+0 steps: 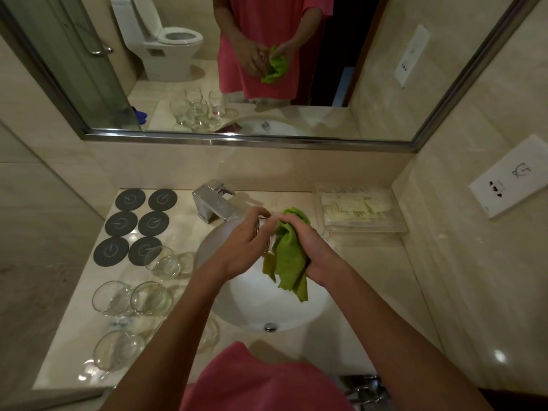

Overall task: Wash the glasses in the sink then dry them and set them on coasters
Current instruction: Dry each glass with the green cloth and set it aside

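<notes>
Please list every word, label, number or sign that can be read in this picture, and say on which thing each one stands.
No word or number can be read.
Six coasters: each bears a power-button sign, no letters.
Wall plate: a small drawn pictogram; the tiny print under it is too small to read.
Packets in the clear tray: print too blurred to read.
Glass in the left hand and cloth in the right hand: no marks seen.
</notes>
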Action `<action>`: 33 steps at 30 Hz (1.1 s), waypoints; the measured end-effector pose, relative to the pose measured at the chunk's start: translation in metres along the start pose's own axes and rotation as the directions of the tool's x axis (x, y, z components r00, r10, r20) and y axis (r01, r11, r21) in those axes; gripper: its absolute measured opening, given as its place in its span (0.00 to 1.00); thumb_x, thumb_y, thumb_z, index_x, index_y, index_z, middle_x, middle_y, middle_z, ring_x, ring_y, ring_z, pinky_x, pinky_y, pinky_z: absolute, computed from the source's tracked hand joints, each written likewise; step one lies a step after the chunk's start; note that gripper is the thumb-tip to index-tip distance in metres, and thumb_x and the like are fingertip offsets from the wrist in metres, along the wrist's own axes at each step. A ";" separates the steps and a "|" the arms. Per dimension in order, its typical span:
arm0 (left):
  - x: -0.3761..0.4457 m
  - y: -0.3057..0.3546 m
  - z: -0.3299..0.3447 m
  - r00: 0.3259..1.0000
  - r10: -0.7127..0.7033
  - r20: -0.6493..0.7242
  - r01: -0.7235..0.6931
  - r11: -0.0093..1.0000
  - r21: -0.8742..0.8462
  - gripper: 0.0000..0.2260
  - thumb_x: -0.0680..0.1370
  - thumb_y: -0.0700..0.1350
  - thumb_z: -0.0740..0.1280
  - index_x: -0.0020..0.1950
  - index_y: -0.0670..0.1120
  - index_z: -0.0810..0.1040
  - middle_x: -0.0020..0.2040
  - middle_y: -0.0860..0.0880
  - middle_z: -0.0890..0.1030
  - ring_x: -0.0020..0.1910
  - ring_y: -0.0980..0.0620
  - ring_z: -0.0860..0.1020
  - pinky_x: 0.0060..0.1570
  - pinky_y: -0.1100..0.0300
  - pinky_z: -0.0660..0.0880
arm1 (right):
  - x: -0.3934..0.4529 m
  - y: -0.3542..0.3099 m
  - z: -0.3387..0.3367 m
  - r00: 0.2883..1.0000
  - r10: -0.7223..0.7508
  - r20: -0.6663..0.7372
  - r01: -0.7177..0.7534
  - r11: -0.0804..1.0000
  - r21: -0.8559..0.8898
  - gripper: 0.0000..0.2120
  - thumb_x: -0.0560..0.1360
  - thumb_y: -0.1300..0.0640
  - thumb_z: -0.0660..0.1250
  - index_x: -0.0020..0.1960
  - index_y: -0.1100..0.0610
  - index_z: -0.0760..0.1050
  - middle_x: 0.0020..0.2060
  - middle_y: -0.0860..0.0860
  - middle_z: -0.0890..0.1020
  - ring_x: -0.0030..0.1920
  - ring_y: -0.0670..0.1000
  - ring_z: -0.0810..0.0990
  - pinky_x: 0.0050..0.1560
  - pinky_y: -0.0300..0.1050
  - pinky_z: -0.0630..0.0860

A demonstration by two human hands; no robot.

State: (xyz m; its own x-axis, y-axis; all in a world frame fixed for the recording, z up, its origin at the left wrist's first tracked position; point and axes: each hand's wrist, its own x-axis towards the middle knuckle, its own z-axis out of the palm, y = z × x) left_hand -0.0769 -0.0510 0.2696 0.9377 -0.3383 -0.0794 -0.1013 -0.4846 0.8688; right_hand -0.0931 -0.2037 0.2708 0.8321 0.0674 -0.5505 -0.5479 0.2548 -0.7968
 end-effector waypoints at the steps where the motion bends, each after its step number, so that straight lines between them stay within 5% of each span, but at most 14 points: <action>1: 0.001 0.001 -0.001 0.997 -0.076 0.015 0.077 0.993 -0.091 0.19 0.84 0.60 0.51 0.58 0.46 0.71 0.45 0.47 0.80 0.32 0.59 0.76 0.32 0.69 0.71 | 0.002 0.001 0.000 0.998 -0.034 -0.046 0.032 0.998 -0.058 0.20 0.73 0.44 0.73 0.57 0.57 0.82 0.44 0.55 0.85 0.46 0.54 0.85 0.59 0.59 0.81; 4: 0.004 0.002 -0.004 0.926 -0.328 0.188 0.377 0.829 -0.413 0.30 0.82 0.65 0.49 0.49 0.42 0.77 0.36 0.44 0.80 0.28 0.51 0.74 0.27 0.60 0.69 | 0.003 0.003 0.000 0.976 -0.192 -0.107 0.159 0.953 -0.258 0.22 0.67 0.43 0.76 0.57 0.52 0.79 0.45 0.52 0.84 0.46 0.52 0.84 0.55 0.58 0.83; 7: 0.001 0.010 0.001 0.883 -0.404 0.236 0.468 0.732 -0.496 0.23 0.84 0.59 0.53 0.43 0.45 0.76 0.31 0.45 0.77 0.27 0.50 0.71 0.28 0.61 0.65 | 0.000 0.007 0.003 0.930 -0.354 -0.101 0.286 0.868 -0.407 0.16 0.71 0.45 0.75 0.54 0.48 0.76 0.46 0.48 0.84 0.46 0.49 0.85 0.48 0.49 0.83; 10: -0.007 0.021 0.008 0.970 -0.245 0.000 0.229 0.906 -0.357 0.17 0.86 0.50 0.53 0.44 0.43 0.73 0.31 0.49 0.76 0.26 0.55 0.72 0.25 0.70 0.65 | 0.002 0.011 0.006 0.918 -0.362 -0.159 0.276 0.874 -0.399 0.17 0.71 0.43 0.74 0.55 0.50 0.77 0.45 0.48 0.84 0.47 0.50 0.84 0.50 0.48 0.82; 12: -0.011 0.022 0.009 0.992 -0.022 -0.123 0.013 0.997 -0.071 0.12 0.86 0.48 0.55 0.50 0.42 0.73 0.37 0.50 0.76 0.29 0.59 0.74 0.29 0.74 0.68 | 0.002 0.007 0.003 0.971 -0.191 -0.141 0.156 0.961 -0.228 0.21 0.70 0.42 0.73 0.55 0.55 0.80 0.43 0.50 0.84 0.48 0.53 0.84 0.53 0.52 0.82; 14: -0.011 0.018 0.008 0.978 0.180 -0.109 -0.150 0.960 0.234 0.10 0.85 0.49 0.57 0.54 0.44 0.72 0.40 0.53 0.73 0.33 0.62 0.70 0.37 0.76 0.67 | -0.001 -0.002 -0.003 0.998 0.065 -0.007 -0.065 0.998 0.008 0.16 0.74 0.44 0.71 0.50 0.57 0.82 0.40 0.53 0.84 0.44 0.54 0.83 0.49 0.51 0.82; 16: -0.009 0.016 0.008 0.966 0.251 -0.059 -0.219 0.920 0.326 0.11 0.85 0.51 0.57 0.55 0.44 0.71 0.40 0.55 0.69 0.35 0.63 0.68 0.39 0.77 0.65 | -0.003 -0.008 -0.007 0.984 0.163 0.074 -0.170 0.980 0.104 0.13 0.75 0.45 0.70 0.45 0.55 0.82 0.39 0.53 0.83 0.41 0.53 0.82 0.46 0.49 0.81; 19: -0.006 0.018 0.010 0.985 0.150 -0.083 -0.133 0.974 0.182 0.14 0.84 0.56 0.53 0.55 0.47 0.70 0.41 0.54 0.74 0.36 0.62 0.73 0.36 0.76 0.67 | 0.003 -0.005 -0.008 0.997 0.073 0.030 -0.074 0.997 0.020 0.19 0.73 0.43 0.72 0.53 0.57 0.84 0.45 0.55 0.85 0.46 0.55 0.84 0.57 0.58 0.81; 23: 0.002 0.014 0.011 0.966 -0.257 -0.026 0.237 0.921 -0.309 0.20 0.86 0.55 0.51 0.48 0.43 0.73 0.33 0.47 0.77 0.25 0.58 0.74 0.26 0.66 0.70 | 0.006 0.003 0.002 0.956 -0.225 -0.189 0.171 0.949 -0.263 0.18 0.69 0.42 0.75 0.55 0.51 0.80 0.44 0.49 0.86 0.47 0.50 0.85 0.56 0.56 0.82; 25: 0.004 0.013 0.013 0.960 -0.278 -0.020 0.249 0.888 -0.385 0.16 0.86 0.49 0.53 0.44 0.43 0.73 0.33 0.46 0.74 0.25 0.56 0.73 0.25 0.64 0.69 | 0.006 0.012 0.008 0.908 -0.358 -0.216 0.277 0.902 -0.331 0.15 0.71 0.44 0.74 0.54 0.49 0.77 0.44 0.48 0.85 0.46 0.48 0.85 0.50 0.50 0.83; 27: 0.002 0.012 0.016 0.978 -0.168 -0.123 0.127 0.949 -0.288 0.14 0.85 0.46 0.55 0.43 0.44 0.72 0.34 0.48 0.75 0.29 0.55 0.73 0.28 0.67 0.70 | 0.006 0.018 0.014 0.886 -0.390 -0.252 0.319 0.905 -0.281 0.14 0.74 0.47 0.72 0.54 0.53 0.77 0.41 0.48 0.84 0.43 0.48 0.84 0.46 0.47 0.81; 29: 0.002 0.006 0.015 0.981 0.043 -0.188 -0.053 0.997 -0.047 0.12 0.85 0.46 0.56 0.47 0.44 0.74 0.39 0.48 0.76 0.35 0.54 0.75 0.34 0.71 0.69 | 0.007 0.016 0.014 0.945 -0.226 -0.238 0.212 0.974 -0.085 0.16 0.74 0.47 0.70 0.54 0.58 0.80 0.40 0.51 0.83 0.44 0.52 0.83 0.48 0.49 0.80; 31: 0.002 -0.001 0.012 0.967 0.229 -0.111 -0.202 0.955 0.215 0.10 0.84 0.49 0.59 0.54 0.45 0.76 0.45 0.48 0.75 0.40 0.54 0.73 0.39 0.73 0.66 | 0.008 0.012 0.006 0.996 0.061 -0.061 -0.051 0.986 0.160 0.16 0.74 0.46 0.69 0.50 0.58 0.82 0.41 0.54 0.84 0.46 0.55 0.82 0.55 0.53 0.78; 33: 0.002 -0.007 0.009 0.956 0.291 -0.026 -0.266 0.906 0.329 0.11 0.83 0.51 0.61 0.59 0.47 0.77 0.48 0.49 0.74 0.42 0.55 0.72 0.42 0.74 0.65 | 0.009 0.010 -0.003 0.980 0.185 0.069 -0.196 0.956 0.220 0.15 0.73 0.45 0.70 0.50 0.56 0.83 0.44 0.55 0.83 0.46 0.55 0.82 0.57 0.53 0.77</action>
State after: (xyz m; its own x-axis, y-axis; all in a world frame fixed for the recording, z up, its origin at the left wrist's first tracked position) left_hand -0.0773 -0.0560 0.2587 0.8761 -0.4433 0.1896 -0.4510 -0.6144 0.6474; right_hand -0.0914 -0.2039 0.2571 0.7204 0.1795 -0.6699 -0.6673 0.4427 -0.5990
